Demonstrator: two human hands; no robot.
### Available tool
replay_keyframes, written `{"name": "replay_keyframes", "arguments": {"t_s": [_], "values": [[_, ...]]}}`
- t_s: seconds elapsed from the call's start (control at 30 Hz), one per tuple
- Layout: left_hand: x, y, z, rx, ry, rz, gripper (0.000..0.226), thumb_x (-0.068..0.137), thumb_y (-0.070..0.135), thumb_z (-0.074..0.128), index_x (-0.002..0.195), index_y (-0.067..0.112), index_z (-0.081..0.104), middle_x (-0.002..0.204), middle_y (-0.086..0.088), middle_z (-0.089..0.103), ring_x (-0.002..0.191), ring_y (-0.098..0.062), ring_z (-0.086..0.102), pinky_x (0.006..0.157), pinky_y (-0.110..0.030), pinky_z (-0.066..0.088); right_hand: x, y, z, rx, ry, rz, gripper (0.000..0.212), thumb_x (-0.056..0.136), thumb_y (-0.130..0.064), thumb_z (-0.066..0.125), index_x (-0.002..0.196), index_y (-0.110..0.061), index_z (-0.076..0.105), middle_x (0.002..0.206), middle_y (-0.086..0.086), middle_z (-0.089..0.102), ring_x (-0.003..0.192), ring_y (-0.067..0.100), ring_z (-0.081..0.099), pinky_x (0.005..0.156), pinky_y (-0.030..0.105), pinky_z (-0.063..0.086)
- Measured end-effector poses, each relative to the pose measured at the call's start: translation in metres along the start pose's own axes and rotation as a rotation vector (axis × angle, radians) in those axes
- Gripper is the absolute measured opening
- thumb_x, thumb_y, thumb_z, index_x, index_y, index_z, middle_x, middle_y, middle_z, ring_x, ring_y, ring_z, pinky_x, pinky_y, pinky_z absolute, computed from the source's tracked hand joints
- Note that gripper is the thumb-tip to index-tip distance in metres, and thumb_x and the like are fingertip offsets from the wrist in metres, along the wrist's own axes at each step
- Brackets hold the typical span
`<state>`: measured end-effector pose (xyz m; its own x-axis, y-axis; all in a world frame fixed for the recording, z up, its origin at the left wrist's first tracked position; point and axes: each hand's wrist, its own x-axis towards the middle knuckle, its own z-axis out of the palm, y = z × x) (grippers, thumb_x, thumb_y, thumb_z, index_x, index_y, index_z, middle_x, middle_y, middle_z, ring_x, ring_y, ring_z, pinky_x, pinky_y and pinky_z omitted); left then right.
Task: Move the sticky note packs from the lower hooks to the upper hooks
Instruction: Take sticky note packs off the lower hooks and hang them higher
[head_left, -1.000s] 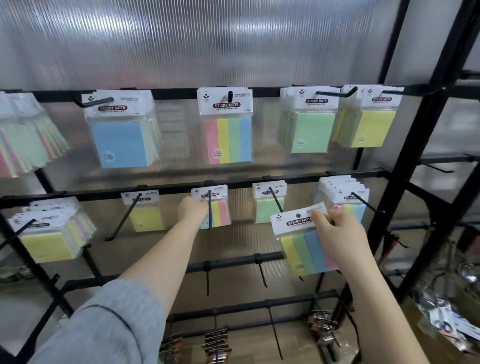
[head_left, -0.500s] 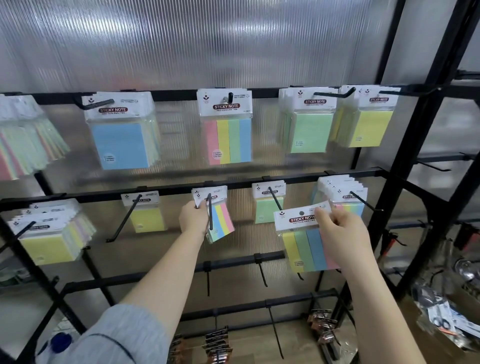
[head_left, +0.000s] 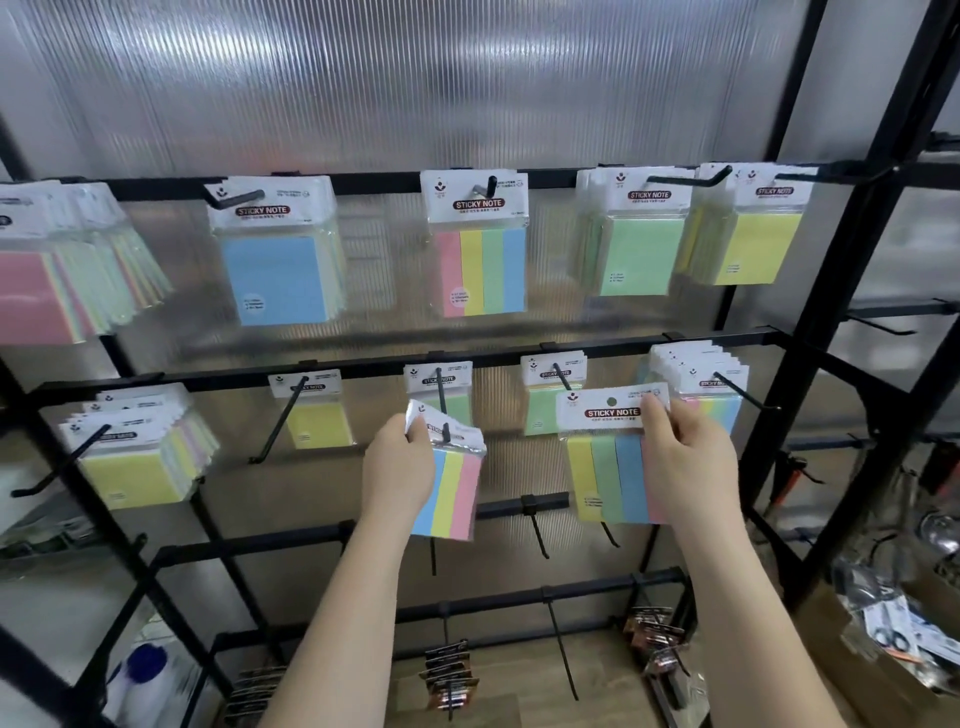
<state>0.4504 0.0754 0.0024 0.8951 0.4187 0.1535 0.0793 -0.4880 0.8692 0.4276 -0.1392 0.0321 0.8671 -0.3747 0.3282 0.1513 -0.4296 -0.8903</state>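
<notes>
Left pack (head_left: 451, 486) slid forward along hook (head_left: 442, 400).

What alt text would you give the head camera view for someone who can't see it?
A person's left hand slides a striped sticky note pack along a lower hook of a black wire rack, while the right hand holds another striped pack free in front. More sticky note packs hang on the upper and lower rows.

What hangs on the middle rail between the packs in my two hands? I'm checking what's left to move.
In the head view, one green pack hangs on its hook between the left hand's pack and the right hand's pack.
</notes>
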Motion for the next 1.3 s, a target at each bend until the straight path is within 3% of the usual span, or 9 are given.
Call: {"name": "replay_keyframes", "arguments": {"t_s": [0.13, 0.23, 0.4, 0.6, 0.73, 0.83, 0.93, 1.13, 1.3], "values": [[-0.012, 0.005, -0.025, 0.183, -0.082, 0.103, 0.035, 0.101, 0.028, 0.033, 0.078, 0.005, 0.043, 0.069, -0.002, 0.045, 0.059, -0.016, 0.037, 0.053, -0.030, 0.028, -0.001, -0.004, 0.008, 0.062, 0.017, -0.044, 0.046, 0.097, -0.030, 0.048, 0.076, 0.011, 0.050, 0.072, 0.030, 0.049, 0.061, 0.016, 0.037, 0.056, 0.030, 0.027], [-0.017, 0.012, -0.037, 0.206, -0.086, 0.133, 0.036, 0.102, 0.030, 0.033, 0.085, 0.000, 0.046, 0.069, -0.003, 0.045, 0.059, -0.015, 0.037, 0.053, -0.030, 0.028, 0.001, -0.012, 0.014, 0.131, 0.001, -0.081, 0.044, 0.094, -0.030, 0.055, 0.063, 0.000, 0.048, 0.057, 0.017, 0.040, 0.055, 0.010, 0.033, 0.053, 0.028, 0.025], [-0.019, 0.019, -0.054, 0.170, -0.030, 0.170, 0.035, 0.102, 0.028, 0.033, 0.089, 0.001, 0.050, 0.074, -0.006, 0.049, 0.064, -0.017, 0.041, 0.055, -0.029, 0.031, 0.010, -0.046, 0.023, 0.318, -0.019, -0.126, 0.016, 0.087, -0.026, 0.068, 0.072, -0.021, 0.069, 0.064, -0.013, 0.066, 0.056, -0.006, 0.052, 0.053, 0.012, 0.041], [-0.019, 0.017, -0.075, 0.139, 0.085, 0.128, 0.035, 0.101, 0.026, 0.035, 0.072, 0.005, 0.038, 0.066, -0.004, 0.040, 0.060, -0.018, 0.034, 0.053, -0.032, 0.026, 0.031, -0.093, 0.034, 0.426, -0.070, -0.268, 0.012, 0.085, -0.029, 0.070, 0.079, -0.018, 0.070, 0.074, -0.007, 0.071, 0.070, 0.005, 0.063, 0.070, 0.029, 0.053], [-0.022, 0.023, -0.084, 0.131, 0.155, 0.127, 0.040, 0.101, 0.024, 0.035, 0.064, 0.014, 0.029, 0.062, 0.001, 0.035, 0.055, -0.013, 0.032, 0.050, -0.028, 0.023, 0.041, -0.128, 0.042, 0.493, -0.048, -0.385, 0.025, 0.088, -0.027, 0.065, 0.067, -0.018, 0.054, 0.062, -0.009, 0.057, 0.063, 0.007, 0.053, 0.061, 0.023, 0.043], [-0.023, 0.023, -0.090, 0.119, 0.179, 0.137, 0.036, 0.102, 0.024, 0.035, 0.068, 0.015, 0.037, 0.064, 0.006, 0.040, 0.056, -0.008, 0.038, 0.046, -0.018, 0.028, 0.044, -0.150, 0.048, 0.534, -0.046, -0.429, 0.035, 0.088, -0.023, 0.064, 0.062, -0.017, 0.042, 0.053, -0.014, 0.042, 0.051, -0.001, 0.038, 0.051, 0.016, 0.031], [-0.023, 0.021, -0.095, 0.097, 0.203, 0.141, 0.033, 0.102, 0.024, 0.035, 0.072, 0.012, 0.044, 0.065, 0.006, 0.043, 0.058, -0.009, 0.041, 0.045, -0.014, 0.033, 0.046, -0.162, 0.056, 0.552, -0.060, -0.433, 0.040, 0.087, -0.017, 0.064, 0.056, -0.025, 0.041, 0.040, -0.022, 0.042, 0.042, -0.005, 0.037, 0.047, 0.010, 0.029], [-0.022, 0.017, -0.101, 0.066, 0.220, 0.132, 0.033, 0.102, 0.025, 0.035, 0.072, 0.013, 0.044, 0.063, 0.005, 0.043, 0.056, -0.009, 0.039, 0.047, -0.018, 0.027, 0.048, -0.165, 0.062, 0.551, 0.001, -0.456, 0.039, 0.081, -0.015, 0.063, 0.053, -0.028, 0.040, 0.039, -0.022, 0.042, 0.043, -0.003, 0.036, 0.048, 0.015, 0.028], [-0.024, 0.017, -0.105, 0.063, 0.249, 0.139, 0.037, 0.102, 0.023, 0.037, 0.065, 0.017, 0.038, 0.061, 0.008, 0.040, 0.053, -0.007, 0.039, 0.044, -0.008, 0.033, 0.048, -0.157, 0.064, 0.528, 0.021, -0.424, 0.038, 0.078, -0.012, 0.060, 0.055, -0.023, 0.032, 0.040, -0.017, 0.037, 0.043, 0.001, 0.030, 0.045, 0.013, 0.023]]}}
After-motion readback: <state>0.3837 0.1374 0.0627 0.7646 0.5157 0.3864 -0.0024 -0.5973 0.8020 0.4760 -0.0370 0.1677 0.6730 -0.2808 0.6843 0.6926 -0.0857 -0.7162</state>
